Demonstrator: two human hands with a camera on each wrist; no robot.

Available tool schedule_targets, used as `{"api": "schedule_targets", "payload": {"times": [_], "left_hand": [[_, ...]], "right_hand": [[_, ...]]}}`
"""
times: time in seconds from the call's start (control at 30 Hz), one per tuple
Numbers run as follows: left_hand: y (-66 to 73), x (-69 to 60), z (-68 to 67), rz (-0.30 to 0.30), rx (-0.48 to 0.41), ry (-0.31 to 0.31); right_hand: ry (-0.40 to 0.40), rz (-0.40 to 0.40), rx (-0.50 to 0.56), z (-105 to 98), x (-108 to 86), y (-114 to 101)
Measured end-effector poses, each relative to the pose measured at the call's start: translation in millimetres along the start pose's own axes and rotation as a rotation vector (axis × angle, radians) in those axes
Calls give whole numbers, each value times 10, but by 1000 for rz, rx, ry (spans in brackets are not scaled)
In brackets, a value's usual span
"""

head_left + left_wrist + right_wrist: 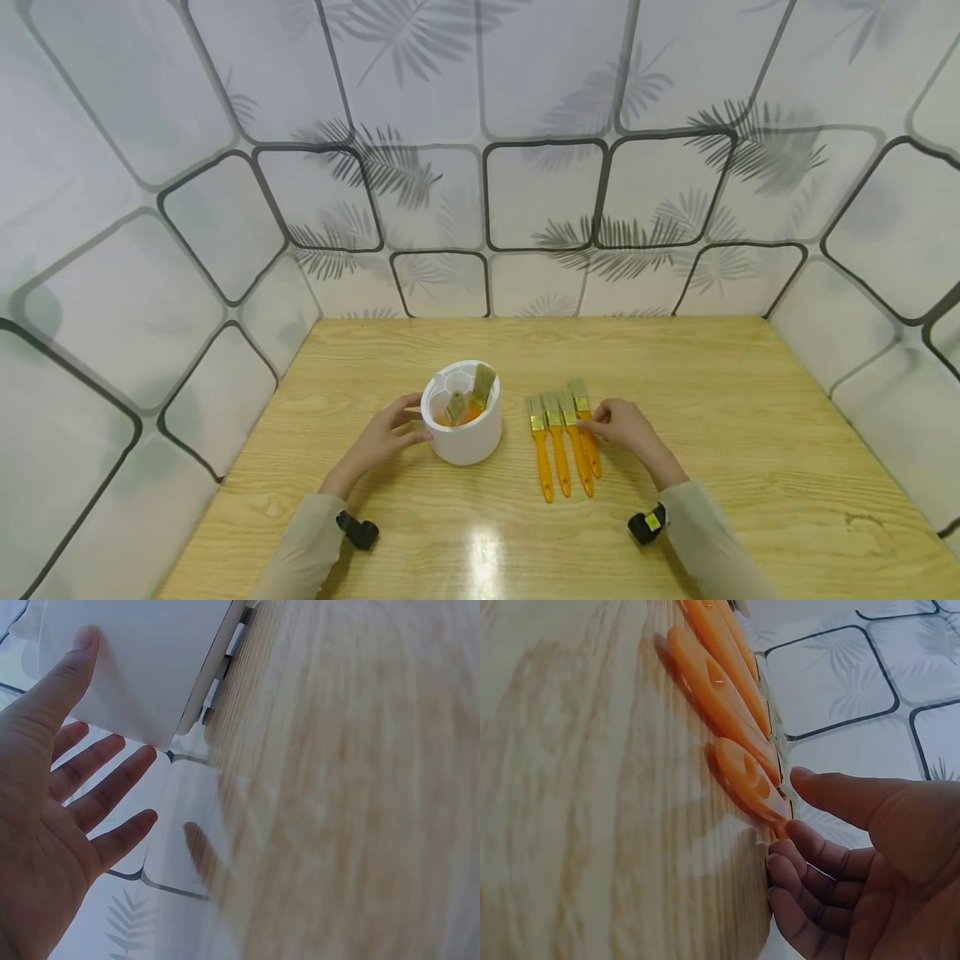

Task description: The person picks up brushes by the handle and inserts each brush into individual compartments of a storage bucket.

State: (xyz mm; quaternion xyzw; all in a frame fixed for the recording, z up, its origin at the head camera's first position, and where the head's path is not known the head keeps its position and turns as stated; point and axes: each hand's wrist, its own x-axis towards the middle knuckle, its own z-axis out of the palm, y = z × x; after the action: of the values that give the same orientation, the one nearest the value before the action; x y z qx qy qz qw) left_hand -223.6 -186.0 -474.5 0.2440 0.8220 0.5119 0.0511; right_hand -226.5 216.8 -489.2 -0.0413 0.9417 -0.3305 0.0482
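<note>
A white round container with a divided top stands on the table and holds two brushes, bristles up. At its left side is my left hand. Thumb and spread, mostly straight fingers lie along the container's wall without curling round it. Several flat paintbrushes with orange handles lie side by side, bristles pointing away. Beside the rightmost paintbrush is my right hand. In the right wrist view, its index fingertip meets that brush, the thumb stands apart, and the other fingers are loosely bent.
The wood-grain table reflects light near its front. Pale patterned curtain walls enclose the back and both sides. A black wrist camera is worn on the left sleeve, another camera on the right.
</note>
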Motion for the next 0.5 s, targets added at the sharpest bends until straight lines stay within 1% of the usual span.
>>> {"api": "schedule_targets", "payload": {"times": [0.13, 0.33, 0.5], "left_hand": [[4, -2, 0, 6, 0, -2], [6, -6, -4, 12, 3, -5], [8, -8, -9, 17, 10, -7]], "right_hand": [[-6, 10, -1, 5, 7, 4], [-2, 7, -46, 15, 2, -21], [-12, 8, -47, 4, -9, -43]]}}
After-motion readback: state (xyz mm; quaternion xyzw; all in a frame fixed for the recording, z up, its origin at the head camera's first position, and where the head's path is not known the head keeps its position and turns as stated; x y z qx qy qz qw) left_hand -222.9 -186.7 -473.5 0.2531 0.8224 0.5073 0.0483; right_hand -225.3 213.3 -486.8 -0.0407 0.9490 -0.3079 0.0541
